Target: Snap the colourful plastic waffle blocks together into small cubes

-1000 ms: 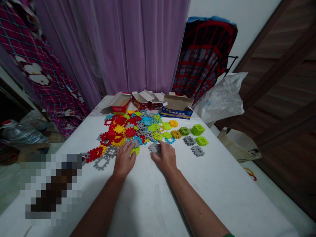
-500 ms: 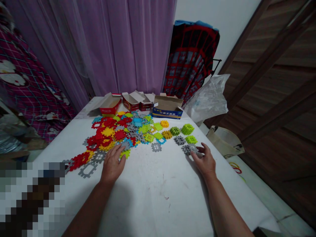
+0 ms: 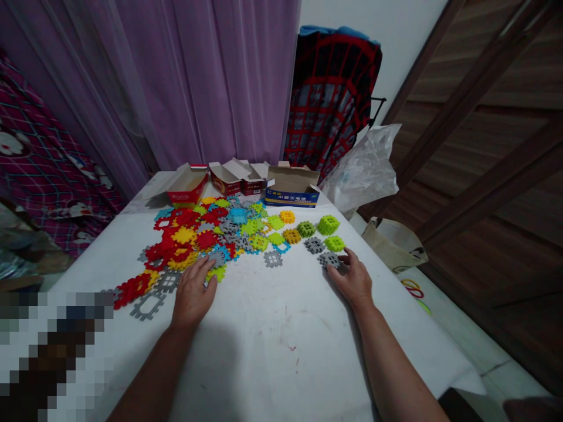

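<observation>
My left hand (image 3: 192, 293) lies at the near edge of a loose pile of toothed plastic building pieces, fingers stretched out. Its fingertips reach a grey piece (image 3: 217, 258), and a lime-green piece (image 3: 218, 273) lies beside the thumb. On the right, my right hand (image 3: 355, 283) has thumb and fingers around the near right side of a small grey stack of toothed pieces (image 3: 328, 259). Just behind stand another grey stack (image 3: 314, 245) and a lime-green stack (image 3: 335, 243). A taller lime-green stack (image 3: 328, 224), an olive-green one (image 3: 305, 228) and a dark-yellow one (image 3: 291, 235) are farther back.
Along the back of the white table (image 3: 264, 351) are a red box (image 3: 188, 193), dark red boxes (image 3: 226, 183) and a blue box (image 3: 291, 196), all open. A clear plastic bag (image 3: 363, 170) hangs at the back right. A beige bag (image 3: 393, 243) sits beyond the right edge.
My right hand has shifted slightly, and the grey pieces at its fingertips now sit as a more compact stack. The left hand stays on the pile. The whole view has shifted a little.
</observation>
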`<state>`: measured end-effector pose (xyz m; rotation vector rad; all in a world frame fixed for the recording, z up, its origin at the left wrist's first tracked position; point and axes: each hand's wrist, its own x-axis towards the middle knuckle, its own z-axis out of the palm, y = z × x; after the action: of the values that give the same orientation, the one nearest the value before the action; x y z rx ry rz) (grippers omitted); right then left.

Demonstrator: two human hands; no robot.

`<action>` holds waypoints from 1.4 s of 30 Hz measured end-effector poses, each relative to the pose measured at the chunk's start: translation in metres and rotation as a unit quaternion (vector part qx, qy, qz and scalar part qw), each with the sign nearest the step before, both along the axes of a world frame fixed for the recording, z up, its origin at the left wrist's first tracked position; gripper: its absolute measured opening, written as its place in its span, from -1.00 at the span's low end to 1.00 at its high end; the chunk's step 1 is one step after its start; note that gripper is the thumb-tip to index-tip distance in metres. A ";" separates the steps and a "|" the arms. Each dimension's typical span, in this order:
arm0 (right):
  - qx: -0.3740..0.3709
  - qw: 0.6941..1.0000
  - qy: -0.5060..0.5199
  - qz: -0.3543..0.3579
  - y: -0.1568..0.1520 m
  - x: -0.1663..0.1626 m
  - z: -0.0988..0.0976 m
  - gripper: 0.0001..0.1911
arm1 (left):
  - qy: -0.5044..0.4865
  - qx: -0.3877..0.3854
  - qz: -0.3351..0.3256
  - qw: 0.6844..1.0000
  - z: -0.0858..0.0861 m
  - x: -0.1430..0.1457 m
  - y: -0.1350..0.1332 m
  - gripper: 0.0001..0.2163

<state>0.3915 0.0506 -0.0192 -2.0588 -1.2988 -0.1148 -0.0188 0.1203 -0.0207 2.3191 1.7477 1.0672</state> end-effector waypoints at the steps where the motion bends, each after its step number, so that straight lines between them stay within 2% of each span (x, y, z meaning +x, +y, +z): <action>1: 0.001 1.000 -0.003 0.001 0.000 0.000 0.000 -0.27 | -0.001 0.000 0.001 1.000 0.000 0.000 0.000 -0.62; 23: -0.015 0.999 -0.041 0.019 0.000 -0.002 0.000 -0.32 | -0.005 -0.012 0.009 1.000 0.000 0.000 -0.001 -0.62; 31: -0.057 0.995 -0.080 0.003 -0.002 -0.007 0.003 -0.30 | -0.008 -0.015 0.004 1.000 0.000 -0.001 0.000 -0.64; 42: -0.076 0.992 -0.097 -0.001 -0.002 -0.010 0.004 -0.32 | -0.004 -0.008 0.002 1.000 0.000 0.000 0.000 -0.62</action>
<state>0.3814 0.0490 -0.0148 -2.2227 -1.4622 -0.2271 -0.0186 0.1202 -0.0209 2.2996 1.7514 1.0568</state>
